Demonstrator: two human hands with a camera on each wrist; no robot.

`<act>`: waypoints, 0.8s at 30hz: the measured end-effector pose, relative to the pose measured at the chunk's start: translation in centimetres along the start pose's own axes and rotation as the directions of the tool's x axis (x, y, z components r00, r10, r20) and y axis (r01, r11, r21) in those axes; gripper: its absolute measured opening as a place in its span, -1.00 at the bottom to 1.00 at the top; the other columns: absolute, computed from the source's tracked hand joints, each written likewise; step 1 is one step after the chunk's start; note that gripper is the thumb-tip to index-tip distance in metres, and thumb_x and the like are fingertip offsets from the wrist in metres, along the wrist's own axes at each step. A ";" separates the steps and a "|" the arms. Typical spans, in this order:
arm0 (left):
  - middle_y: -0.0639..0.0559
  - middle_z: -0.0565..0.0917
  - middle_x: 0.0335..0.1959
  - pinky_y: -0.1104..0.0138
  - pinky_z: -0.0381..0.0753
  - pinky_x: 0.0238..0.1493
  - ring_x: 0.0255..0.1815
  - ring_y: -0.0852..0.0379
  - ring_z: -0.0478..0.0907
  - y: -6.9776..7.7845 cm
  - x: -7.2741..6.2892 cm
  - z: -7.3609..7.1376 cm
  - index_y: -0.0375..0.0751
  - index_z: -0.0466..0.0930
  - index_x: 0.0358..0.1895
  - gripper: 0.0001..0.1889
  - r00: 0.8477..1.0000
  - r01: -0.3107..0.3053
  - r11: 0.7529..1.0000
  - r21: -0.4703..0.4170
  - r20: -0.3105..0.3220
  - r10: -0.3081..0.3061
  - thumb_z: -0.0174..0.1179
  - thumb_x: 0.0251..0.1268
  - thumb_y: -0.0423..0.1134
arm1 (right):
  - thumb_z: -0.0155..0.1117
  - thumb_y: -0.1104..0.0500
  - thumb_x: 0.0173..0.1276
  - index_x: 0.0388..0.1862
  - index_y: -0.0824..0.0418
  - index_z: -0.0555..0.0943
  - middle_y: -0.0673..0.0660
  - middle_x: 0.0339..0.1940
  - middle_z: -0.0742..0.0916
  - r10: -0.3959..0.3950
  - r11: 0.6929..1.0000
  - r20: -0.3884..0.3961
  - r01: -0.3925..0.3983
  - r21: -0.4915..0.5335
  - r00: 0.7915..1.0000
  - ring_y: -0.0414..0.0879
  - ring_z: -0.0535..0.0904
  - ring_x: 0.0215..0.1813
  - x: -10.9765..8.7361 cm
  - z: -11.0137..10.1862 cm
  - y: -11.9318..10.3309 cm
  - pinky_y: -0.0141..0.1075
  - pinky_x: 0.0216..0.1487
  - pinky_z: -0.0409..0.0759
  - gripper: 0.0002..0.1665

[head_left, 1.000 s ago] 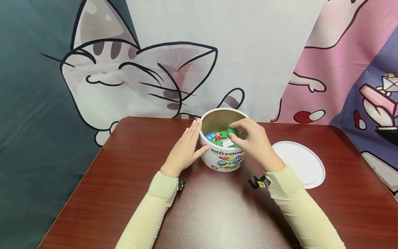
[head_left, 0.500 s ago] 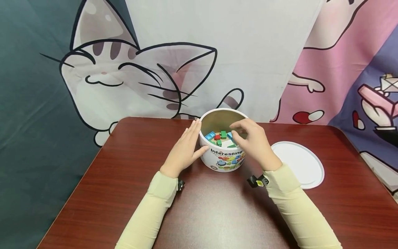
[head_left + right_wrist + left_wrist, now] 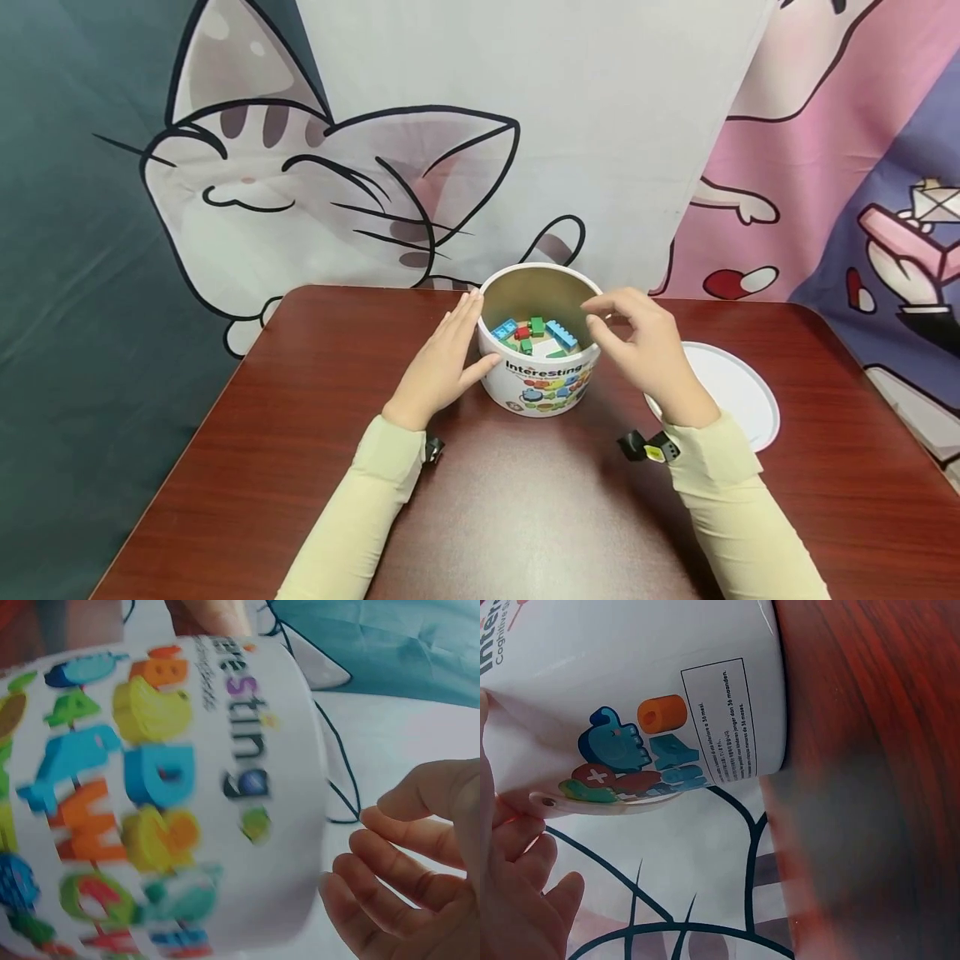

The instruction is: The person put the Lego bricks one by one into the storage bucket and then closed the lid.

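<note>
A white round bucket (image 3: 540,387) with printed letters and toy pictures stands upright on the table. Several building blocks lie at its bottom, among them a long blue block (image 3: 561,334), a green block (image 3: 537,326) and a red block (image 3: 522,332). My left hand (image 3: 438,362) rests against the bucket's left side with straight fingers and the thumb on its front; the left wrist view shows its fingertips (image 3: 566,889) beside the wall. My right hand (image 3: 648,350) is at the bucket's right rim, its fingers loosely bent, and no block shows between them in the right wrist view.
A white round lid (image 3: 738,392) lies flat on the reddish-brown table (image 3: 300,400) to the right, partly behind my right hand and wrist. A cartoon cat curtain (image 3: 247,183) hangs behind the table's far edge.
My right hand has moved right, from over the bucket's opening to its rim, uncovering the long blue block. The green block at its fingertips a second ago no longer shows there. My left hand stays put.
</note>
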State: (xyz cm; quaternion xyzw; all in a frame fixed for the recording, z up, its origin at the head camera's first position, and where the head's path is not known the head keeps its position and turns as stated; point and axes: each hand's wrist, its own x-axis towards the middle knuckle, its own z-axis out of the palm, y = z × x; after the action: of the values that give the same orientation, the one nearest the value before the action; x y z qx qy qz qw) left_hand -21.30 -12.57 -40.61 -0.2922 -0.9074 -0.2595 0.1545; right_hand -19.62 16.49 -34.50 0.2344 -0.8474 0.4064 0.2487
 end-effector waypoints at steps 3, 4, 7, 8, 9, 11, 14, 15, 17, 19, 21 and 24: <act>-0.14 0.06 0.65 -0.08 0.06 0.57 0.66 -0.02 -0.06 0.0 -0.1 0.0 -0.27 -0.03 0.64 -0.10 1.000 0.004 1.000 0.004 0.002 -0.004 0.20 0.46 0.10 | 0.35 0.41 0.29 -0.14 0.31 0.74 0.09 -0.21 0.74 0.007 1.000 -0.020 -0.007 -0.004 1.000 -0.36 0.59 -0.15 -0.5 -1.2 0.5 -0.61 -0.06 0.57 -0.83; -0.14 0.06 0.65 -0.09 0.05 0.57 0.66 -0.02 -0.06 0.0 -0.1 0.1 -0.26 -0.04 0.64 -0.10 1.000 0.005 1.000 0.007 0.000 -0.005 0.19 0.46 0.11 | 0.35 0.41 0.29 -0.14 0.31 0.74 0.10 -0.21 0.74 0.015 1.000 -0.028 -0.015 -0.009 1.000 -0.39 0.58 -0.15 -0.7 -1.7 0.7 -0.63 -0.05 0.56 -0.82; -0.12 0.06 0.65 -0.10 0.05 0.57 0.65 0.01 -0.03 0.1 -0.2 0.1 -0.20 -0.05 0.65 -0.10 1.000 -0.002 1.000 0.013 -0.021 0.002 0.18 0.46 0.13 | 0.35 0.38 0.32 -0.12 0.28 0.75 0.09 -0.21 0.74 0.060 0.998 -0.049 -0.062 -0.029 0.997 -0.47 0.57 -0.17 -1.3 -3.0 1.4 -0.66 -0.06 0.53 -0.82; -0.12 0.05 0.65 -0.10 0.06 0.57 0.64 0.01 0.00 0.2 -0.2 0.1 -0.17 -0.04 0.65 -0.11 0.999 -0.011 1.000 0.021 -0.036 0.012 0.18 0.46 0.13 | 0.35 0.37 0.32 -0.11 0.27 0.75 0.09 -0.22 0.74 0.077 0.996 -0.054 -0.080 -0.040 0.996 -0.49 0.56 -0.18 -1.4 -3.4 1.6 -0.67 -0.07 0.52 -0.82; -0.14 0.05 0.65 -0.10 0.09 0.56 0.63 -0.01 0.04 0.3 -0.2 0.1 -0.16 -0.02 0.65 -0.12 0.998 -0.025 0.999 0.028 -0.059 0.026 0.18 0.46 0.13 | 0.34 0.36 0.33 -0.11 0.26 0.75 0.10 -0.22 0.73 0.094 0.994 -0.058 -0.097 -0.051 0.994 -0.51 0.55 -0.19 -1.5 -3.8 1.9 -0.68 -0.08 0.51 -0.82; -0.17 0.06 0.64 -0.11 0.18 0.52 0.59 -0.08 0.14 0.8 -0.2 0.0 -0.14 0.05 0.63 -0.16 0.990 -0.062 0.997 0.046 -0.125 0.067 0.19 0.45 0.11 | 0.34 0.34 0.34 -0.11 0.26 0.76 0.11 -0.21 0.73 0.123 0.989 -0.061 -0.127 -0.076 0.991 -0.55 0.54 -0.21 -1.7 -4.7 2.4 -0.71 -0.10 0.49 -0.82; -0.20 0.17 0.58 -0.13 0.36 0.41 0.48 -0.17 0.31 1.9 -0.2 -0.2 -0.14 0.19 0.56 -0.26 0.958 -0.119 0.990 0.079 -0.254 0.135 0.19 0.44 0.06 | 0.33 0.32 0.35 -0.11 0.27 0.76 0.09 -0.23 0.71 0.148 0.980 -0.074 -0.156 -0.120 0.986 -0.59 0.51 -0.25 -1.7 -6.0 3.4 -0.74 -0.13 0.46 -0.82; -0.21 0.23 0.55 -0.13 0.41 0.36 0.44 -0.18 0.35 2.3 -0.1 -0.4 -0.16 0.23 0.53 -0.29 0.942 -0.141 0.986 0.085 -0.296 0.160 0.19 0.43 0.04 | 0.33 0.31 0.36 -0.10 0.27 0.76 0.07 -0.23 0.70 0.159 0.977 -0.083 -0.169 -0.132 0.984 -0.60 0.51 -0.26 -1.7 -6.5 3.7 -0.74 -0.13 0.44 -0.82; -0.22 0.35 0.47 -0.11 0.49 0.28 0.38 -0.17 0.42 3.3 0.0 -0.6 -0.20 0.31 0.46 -0.37 0.905 -0.186 0.977 0.105 -0.369 0.212 0.18 0.43 -0.01 | 0.32 0.26 0.38 -0.09 0.26 0.76 0.03 -0.24 0.68 0.195 0.964 -0.105 -0.210 -0.161 0.975 -0.61 0.50 -0.29 -1.8 -7.5 4.3 -0.75 -0.15 0.42 -0.82; -0.21 0.46 0.38 -0.06 0.54 0.23 0.32 -0.15 0.48 4.5 0.1 -0.8 -0.25 0.38 0.39 -0.44 0.864 -0.247 0.961 0.121 -0.423 0.275 0.18 0.42 -0.08 | 0.31 0.21 0.41 -0.05 0.24 0.75 0.03 -0.20 0.67 0.244 0.946 -0.116 -0.263 -0.188 0.963 -0.61 0.48 -0.29 -2.0 -8.4 4.8 -0.72 -0.16 0.40 -0.79; -0.21 0.56 0.25 0.03 0.58 0.21 0.23 -0.14 0.55 5.7 0.1 -1.0 -0.31 0.45 0.30 -0.52 0.816 -0.329 0.934 0.141 -0.455 0.356 0.18 0.41 -0.17 | 0.28 0.13 0.45 -0.01 0.21 0.74 0.08 -0.12 0.69 0.298 0.922 -0.112 -0.316 -0.222 0.948 -0.59 0.45 -0.27 -2.2 -9.3 5.3 -0.64 -0.17 0.39 -0.75; -0.15 0.64 0.07 0.17 0.63 0.18 0.08 -0.08 0.63 7.6 -0.1 -0.7 -0.34 0.52 0.20 -0.62 0.753 -0.448 0.877 0.175 -0.454 0.476 0.16 0.39 -0.26 | 0.24 0.05 0.48 0.05 0.19 0.71 0.18 -0.03 0.70 0.381 0.884 -0.082 -0.389 -0.261 0.921 -0.51 0.42 -0.27 -2.7 -10.5 6.5 -0.46 -0.21 0.38 -0.68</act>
State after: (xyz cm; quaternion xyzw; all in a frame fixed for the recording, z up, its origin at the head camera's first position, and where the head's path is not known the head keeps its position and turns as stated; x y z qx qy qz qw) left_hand -16.54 -7.77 -37.17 -0.4283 -0.7458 -0.2525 0.4435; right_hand -19.03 29.11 -34.11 0.0195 -0.9211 0.3306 0.2047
